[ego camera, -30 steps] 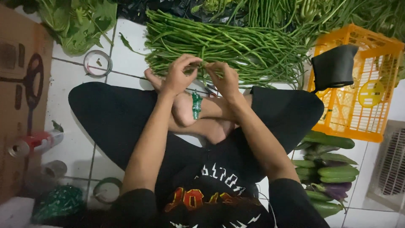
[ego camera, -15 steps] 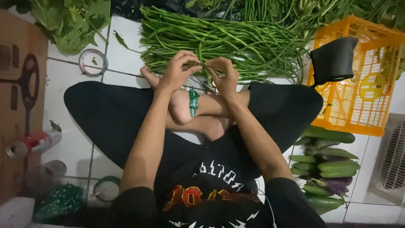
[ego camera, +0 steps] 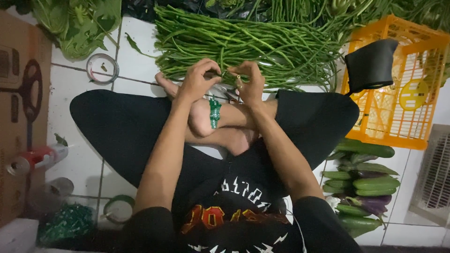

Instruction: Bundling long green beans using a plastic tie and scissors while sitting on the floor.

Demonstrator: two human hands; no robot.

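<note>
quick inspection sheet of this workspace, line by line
surface: white tiled floor; the person sits on it cross-legged.
job's things: pile of long green beans in front of the feet; a thin green piece is pinched between both hands; green band lies across a foot.
clutter: round tape roll, leafy greens, cardboard box, cucumbers and a purple eggplant, bag of green ties.
grippers: left hand and right hand are raised close together, fingertips pinched over the beans.
cables: nothing seen.
surroundings: orange plastic crate with a black bag draped on its edge.
</note>
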